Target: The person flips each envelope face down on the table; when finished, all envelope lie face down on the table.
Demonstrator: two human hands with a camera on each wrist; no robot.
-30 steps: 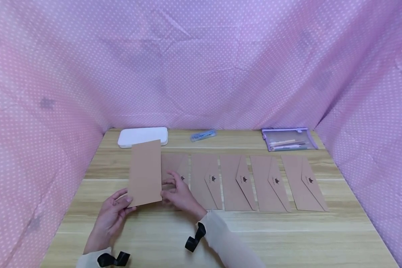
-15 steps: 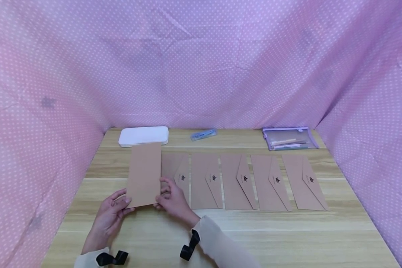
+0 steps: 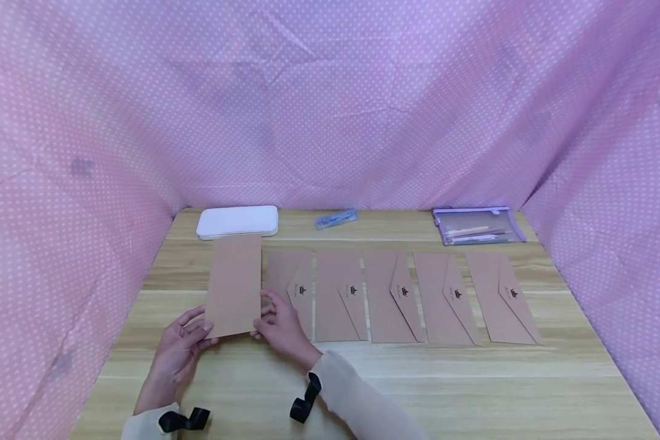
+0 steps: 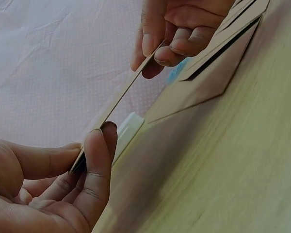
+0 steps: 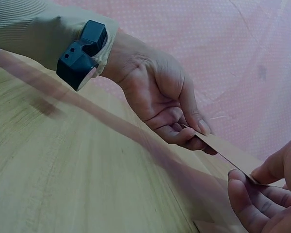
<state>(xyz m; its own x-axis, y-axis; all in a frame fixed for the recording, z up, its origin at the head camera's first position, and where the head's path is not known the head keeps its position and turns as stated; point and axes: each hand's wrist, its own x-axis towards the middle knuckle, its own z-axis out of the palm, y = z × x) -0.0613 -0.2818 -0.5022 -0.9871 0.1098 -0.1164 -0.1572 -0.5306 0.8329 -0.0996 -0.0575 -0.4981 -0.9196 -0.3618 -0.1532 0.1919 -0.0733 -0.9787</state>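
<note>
A plain brown kraft envelope (image 3: pixel 233 284) is held up off the table between both hands. My left hand (image 3: pixel 177 351) pinches its lower left corner, thumb on the near face. On the lower right edge, my right hand (image 3: pixel 282 327) pinches it between thumb and fingers. From the left wrist view the envelope (image 4: pixel 121 97) appears edge-on, nearly a thin line. The right wrist view has my right hand (image 5: pixel 269 191) at the lower right and my left hand (image 5: pixel 160 97) across from it. To the right lies a row of matching envelopes (image 3: pixel 338 299) with crown-marked flaps.
A white flat case (image 3: pixel 236 219) stands at the back left, partly behind the held envelope. Further along the back edge lie a small blue item (image 3: pixel 336 219) and a purple-edged clear zip pouch (image 3: pixel 478 226) with pens. A pink dotted curtain (image 3: pixel 330 110) surrounds the wooden table (image 3: pixel 473 391).
My right hand has come left from beside the envelope and now pinches its right edge. The envelope has tilted and shifted slightly left and down. My left hand has kept its hold.
</note>
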